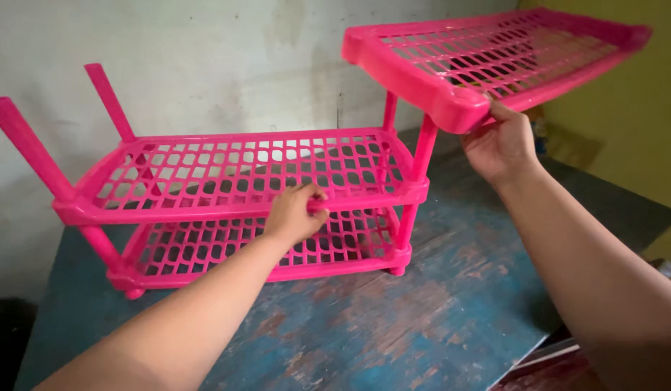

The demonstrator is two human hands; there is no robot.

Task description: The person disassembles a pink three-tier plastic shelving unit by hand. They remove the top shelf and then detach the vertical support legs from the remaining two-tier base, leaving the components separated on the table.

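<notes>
A pink plastic rack (205,174) with two lattice shelves stands on a worn blue table (393,318). Upright pink posts (27,145) stick up from its corners. My left hand (298,211) grips the front rim of the rack's upper shelf. My right hand (500,143) holds a separate pink lattice shelf (495,54) by its near corner, raised and tilted above the rack's right end, apart from the posts.
A stained pale wall (205,51) runs close behind the rack. A yellow wall (632,123) stands at the right. The table's front right edge (552,340) drops off near my right forearm, with a dark floor area at the lower left.
</notes>
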